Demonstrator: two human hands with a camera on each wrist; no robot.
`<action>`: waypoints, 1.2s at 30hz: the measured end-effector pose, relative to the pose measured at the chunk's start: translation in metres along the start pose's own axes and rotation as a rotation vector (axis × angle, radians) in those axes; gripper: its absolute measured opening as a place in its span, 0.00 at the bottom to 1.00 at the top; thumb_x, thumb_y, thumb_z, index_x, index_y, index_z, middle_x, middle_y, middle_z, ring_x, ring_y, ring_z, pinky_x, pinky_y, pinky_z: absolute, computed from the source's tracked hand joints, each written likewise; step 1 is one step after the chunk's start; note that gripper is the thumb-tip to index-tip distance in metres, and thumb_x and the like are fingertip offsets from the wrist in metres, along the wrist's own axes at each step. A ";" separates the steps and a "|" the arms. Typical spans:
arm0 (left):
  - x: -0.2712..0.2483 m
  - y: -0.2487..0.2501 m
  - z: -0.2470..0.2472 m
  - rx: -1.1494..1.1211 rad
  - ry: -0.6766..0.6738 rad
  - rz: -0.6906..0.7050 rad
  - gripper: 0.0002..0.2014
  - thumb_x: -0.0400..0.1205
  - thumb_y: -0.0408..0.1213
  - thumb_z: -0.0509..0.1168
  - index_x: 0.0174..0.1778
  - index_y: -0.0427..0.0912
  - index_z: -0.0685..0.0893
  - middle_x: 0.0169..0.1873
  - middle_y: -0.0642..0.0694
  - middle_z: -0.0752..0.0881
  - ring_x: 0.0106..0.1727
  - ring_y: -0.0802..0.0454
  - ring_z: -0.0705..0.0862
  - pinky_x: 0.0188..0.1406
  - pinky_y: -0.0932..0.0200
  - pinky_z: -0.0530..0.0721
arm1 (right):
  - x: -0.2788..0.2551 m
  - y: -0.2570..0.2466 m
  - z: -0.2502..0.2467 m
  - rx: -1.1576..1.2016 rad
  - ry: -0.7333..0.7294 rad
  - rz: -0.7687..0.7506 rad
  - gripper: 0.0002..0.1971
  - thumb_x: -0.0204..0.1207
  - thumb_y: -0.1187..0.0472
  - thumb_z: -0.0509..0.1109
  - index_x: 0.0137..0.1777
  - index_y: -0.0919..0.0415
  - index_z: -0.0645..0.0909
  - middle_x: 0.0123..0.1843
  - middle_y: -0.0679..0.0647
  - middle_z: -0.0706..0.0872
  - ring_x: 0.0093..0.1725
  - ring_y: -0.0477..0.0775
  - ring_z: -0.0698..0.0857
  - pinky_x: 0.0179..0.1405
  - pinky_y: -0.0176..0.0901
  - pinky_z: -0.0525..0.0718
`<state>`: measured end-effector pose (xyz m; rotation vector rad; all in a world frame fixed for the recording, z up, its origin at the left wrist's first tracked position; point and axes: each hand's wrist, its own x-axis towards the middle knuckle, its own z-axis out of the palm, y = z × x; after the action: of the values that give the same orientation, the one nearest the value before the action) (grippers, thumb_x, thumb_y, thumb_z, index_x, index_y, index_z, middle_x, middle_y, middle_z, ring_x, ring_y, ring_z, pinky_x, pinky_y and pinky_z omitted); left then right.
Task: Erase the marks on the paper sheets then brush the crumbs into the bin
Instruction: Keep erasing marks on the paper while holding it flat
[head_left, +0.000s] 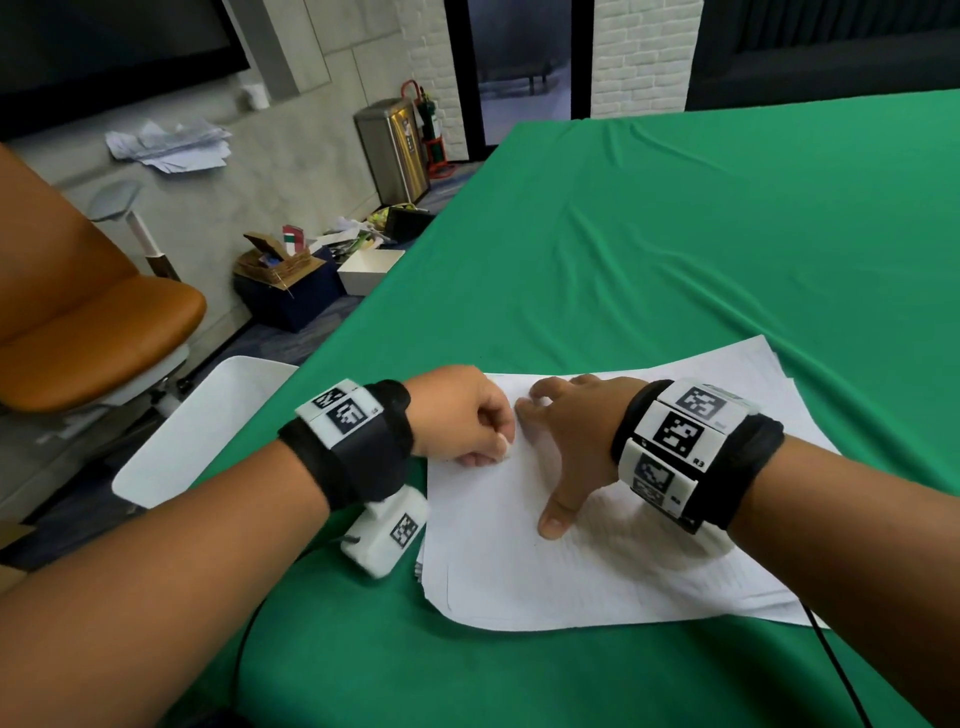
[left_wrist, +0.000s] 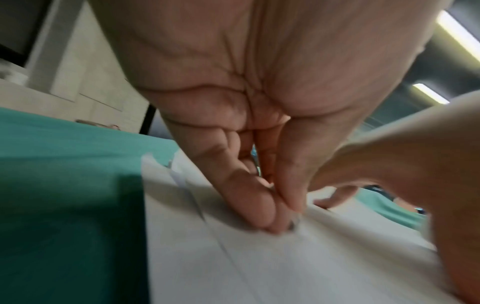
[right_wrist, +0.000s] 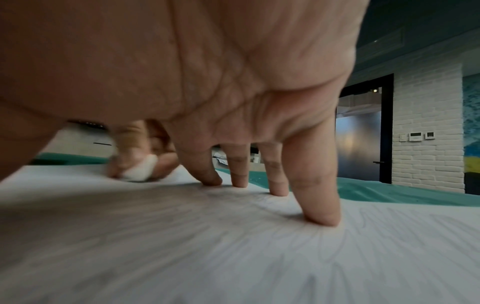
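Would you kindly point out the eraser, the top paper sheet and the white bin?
eraser (right_wrist: 141, 169): right wrist view, its white body.
top paper sheet (head_left: 519, 561): head view, bare middle.
white bin (head_left: 171, 447): head view, its near wall.

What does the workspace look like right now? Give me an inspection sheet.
Surface: green cloth on the table, wrinkled.
Job's things: paper sheets stacked at the near edge; white eraser on the top sheet; white bin beside the table's left edge.
Clutter: nothing seen on the table.
Grippers: left hand pinches the eraser against the paper; right hand spread, fingertips pressing the sheet.
Cables: black cable by the right forearm.
Surroundings: orange chair, boxes on the floor, steel bin.
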<state>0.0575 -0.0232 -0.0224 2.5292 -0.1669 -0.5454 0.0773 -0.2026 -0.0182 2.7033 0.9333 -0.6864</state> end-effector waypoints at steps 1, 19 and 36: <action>-0.007 0.001 0.005 0.028 -0.065 0.017 0.02 0.80 0.29 0.73 0.45 0.38 0.91 0.35 0.41 0.93 0.33 0.51 0.89 0.47 0.50 0.94 | 0.001 0.000 0.000 -0.003 0.002 0.000 0.70 0.49 0.20 0.81 0.89 0.48 0.56 0.87 0.48 0.61 0.82 0.63 0.69 0.76 0.66 0.77; -0.005 -0.009 0.000 -0.070 -0.055 -0.013 0.02 0.80 0.28 0.76 0.46 0.36 0.90 0.33 0.40 0.90 0.36 0.47 0.88 0.52 0.42 0.93 | -0.003 -0.003 -0.003 -0.029 -0.032 0.008 0.68 0.54 0.22 0.81 0.90 0.49 0.53 0.89 0.48 0.57 0.85 0.63 0.65 0.78 0.66 0.74; -0.010 -0.004 0.000 -0.084 -0.055 0.007 0.03 0.81 0.28 0.75 0.48 0.34 0.90 0.36 0.37 0.92 0.36 0.48 0.89 0.53 0.40 0.92 | -0.003 -0.003 -0.004 -0.037 -0.035 0.016 0.69 0.53 0.21 0.80 0.91 0.47 0.52 0.90 0.47 0.56 0.85 0.62 0.67 0.79 0.65 0.73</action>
<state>0.0488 -0.0178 -0.0208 2.4330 -0.1699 -0.6072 0.0742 -0.2006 -0.0133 2.6548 0.9064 -0.7030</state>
